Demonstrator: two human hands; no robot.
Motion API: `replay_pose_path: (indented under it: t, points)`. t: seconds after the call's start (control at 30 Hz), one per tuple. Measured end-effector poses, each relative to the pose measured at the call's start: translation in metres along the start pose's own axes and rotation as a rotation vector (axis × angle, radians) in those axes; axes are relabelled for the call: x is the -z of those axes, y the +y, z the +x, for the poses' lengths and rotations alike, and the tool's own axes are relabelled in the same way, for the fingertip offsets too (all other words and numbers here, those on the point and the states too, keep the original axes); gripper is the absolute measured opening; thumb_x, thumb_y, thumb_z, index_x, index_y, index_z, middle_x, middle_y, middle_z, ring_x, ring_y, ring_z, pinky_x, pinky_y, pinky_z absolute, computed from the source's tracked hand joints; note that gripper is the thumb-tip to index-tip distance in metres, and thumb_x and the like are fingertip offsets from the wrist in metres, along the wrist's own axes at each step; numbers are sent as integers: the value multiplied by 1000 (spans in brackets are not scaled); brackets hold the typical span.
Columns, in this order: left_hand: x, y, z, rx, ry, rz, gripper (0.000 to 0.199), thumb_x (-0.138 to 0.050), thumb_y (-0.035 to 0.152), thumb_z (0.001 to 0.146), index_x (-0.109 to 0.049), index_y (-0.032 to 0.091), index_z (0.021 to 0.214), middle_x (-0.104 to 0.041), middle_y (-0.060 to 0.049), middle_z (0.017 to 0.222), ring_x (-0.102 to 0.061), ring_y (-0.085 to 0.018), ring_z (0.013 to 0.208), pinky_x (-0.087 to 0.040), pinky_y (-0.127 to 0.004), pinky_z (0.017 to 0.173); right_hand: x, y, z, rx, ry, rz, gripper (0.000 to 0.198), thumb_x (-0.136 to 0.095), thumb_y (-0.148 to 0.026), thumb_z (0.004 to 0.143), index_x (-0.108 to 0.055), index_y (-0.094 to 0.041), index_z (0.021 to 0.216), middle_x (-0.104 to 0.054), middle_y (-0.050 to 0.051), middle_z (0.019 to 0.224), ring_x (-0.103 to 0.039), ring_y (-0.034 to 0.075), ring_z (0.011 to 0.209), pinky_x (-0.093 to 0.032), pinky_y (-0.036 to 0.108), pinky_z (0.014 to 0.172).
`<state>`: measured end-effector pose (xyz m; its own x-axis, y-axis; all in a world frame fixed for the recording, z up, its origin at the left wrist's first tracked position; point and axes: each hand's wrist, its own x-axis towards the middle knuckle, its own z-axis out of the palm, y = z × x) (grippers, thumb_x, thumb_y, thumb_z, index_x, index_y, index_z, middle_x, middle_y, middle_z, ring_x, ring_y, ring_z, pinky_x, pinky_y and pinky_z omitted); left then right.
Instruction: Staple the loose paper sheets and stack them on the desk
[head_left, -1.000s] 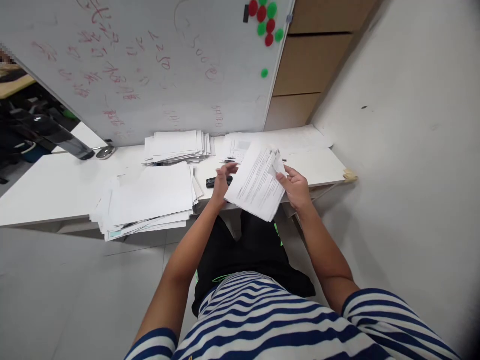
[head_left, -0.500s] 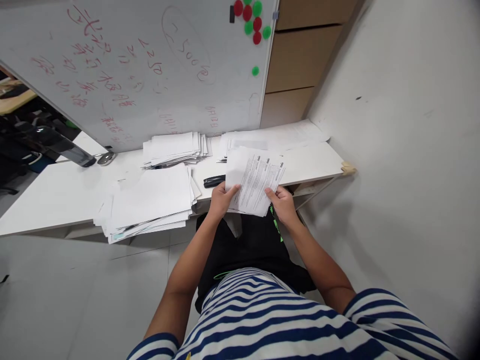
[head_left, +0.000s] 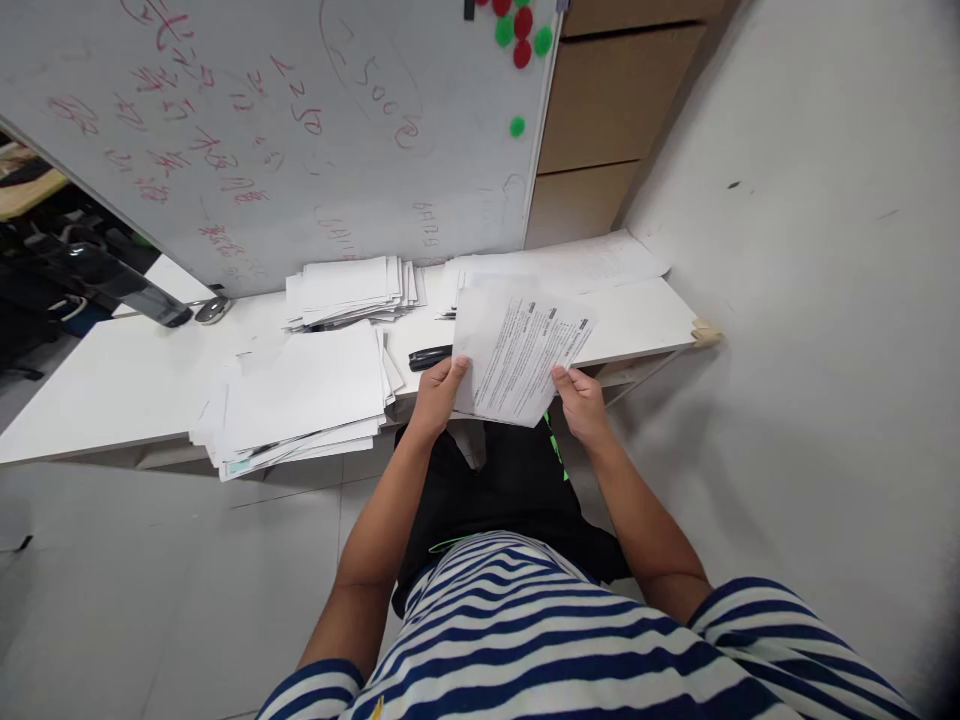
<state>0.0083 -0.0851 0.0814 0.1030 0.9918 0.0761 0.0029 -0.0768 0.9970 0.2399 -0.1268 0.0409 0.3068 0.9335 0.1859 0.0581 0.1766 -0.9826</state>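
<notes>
Several printed sheets [head_left: 506,365] are raised over the near edge of the white worktop [head_left: 165,365], their lines of print slanting away from me and rightward; overlap hides which side is longer. My left hand [head_left: 440,392] is clamped on their left edge, my right hand [head_left: 581,402] pinching the right. Left of them lies a paper stack [head_left: 307,385], with a whiteboard [head_left: 427,110] behind and a grey wall [head_left: 825,300] to my right.

White desk [head_left: 127,380] under paper.
The front stack [head_left: 307,390] overhangs the near edge; a back stack [head_left: 341,288], large sheets [head_left: 592,262] and a black object [head_left: 427,358] lie beyond.
</notes>
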Motion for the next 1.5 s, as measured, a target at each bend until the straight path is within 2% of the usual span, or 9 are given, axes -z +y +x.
replay_pose_path:
  t: [0.13,0.27,0.37,0.53,0.73,0.9,1.17,1.37,1.5]
  points:
    - [2,-6,-1,39,-2,-52,41,-70,59,80,-72,18,79,-70,-3,85,-62,-19,84,-49,-31,77,3,3,-2,15,12,-82,46,-64,-64,85,-70,-19,75,-66,0,71,-64,20,80,-51,32,75]
    - [0,-5,0,15,-60,28,38,-74,56,78,-74,18,85,-72,-3,87,-64,-19,82,-50,-30,73,1,-5,5,34,8,-63,39,-72,-58,81,-74,-20,88,-74,2,86,-67,21,87,-54,34,80]
    - [-6,8,11,-128,-123,179,33,-74,50,80,-75,19,92,-74,-5,92,-67,-22,90,-52,-33,78,-2,-20,22,103,25,20,41,-78,-52,77,-71,-22,103,-75,5,101,-69,22,96,-55,37,88]
    - [-18,14,42,-363,-68,267,27,-69,42,87,-73,24,106,-73,-7,112,-65,-24,112,-49,-37,98,-11,-37,48,241,33,121,36,-81,-46,76,-67,-23,99,-74,5,106,-68,22,106,-52,40,98]
    - [-33,-30,40,-144,32,267,29,-65,35,88,-66,20,113,-73,-9,110,-68,-24,102,-52,-36,87,-18,8,54,-26,-49,-108,42,-73,-52,77,-72,-17,99,-76,6,95,-69,26,96,-54,42,92]
    - [-40,-40,27,-241,45,416,20,-61,34,91,-67,21,106,-73,-6,99,-67,-22,93,-49,-32,83,-22,23,43,80,70,-120,43,-65,-53,85,-72,-17,108,-76,8,108,-68,25,105,-52,41,98]
    - [-34,-55,38,-274,284,314,27,-63,47,90,-64,21,100,-70,-5,94,-66,-21,91,-49,-30,81,-50,18,37,169,77,-178,42,-56,-56,90,-72,-22,110,-75,7,109,-67,26,106,-51,40,98]
    - [-26,-73,38,-158,298,191,44,-70,44,85,-54,23,120,-71,-7,109,-69,-22,100,-52,-34,88,-47,32,44,39,5,-216,43,-55,-58,89,-69,-21,107,-74,8,104,-67,26,98,-54,38,86]
    - [-30,-71,38,-79,157,37,48,-72,42,83,-52,22,121,-73,-8,108,-71,-22,99,-55,-36,88,-37,38,48,8,51,-266,38,-60,-54,85,-66,-20,101,-72,7,95,-65,25,92,-52,41,89]
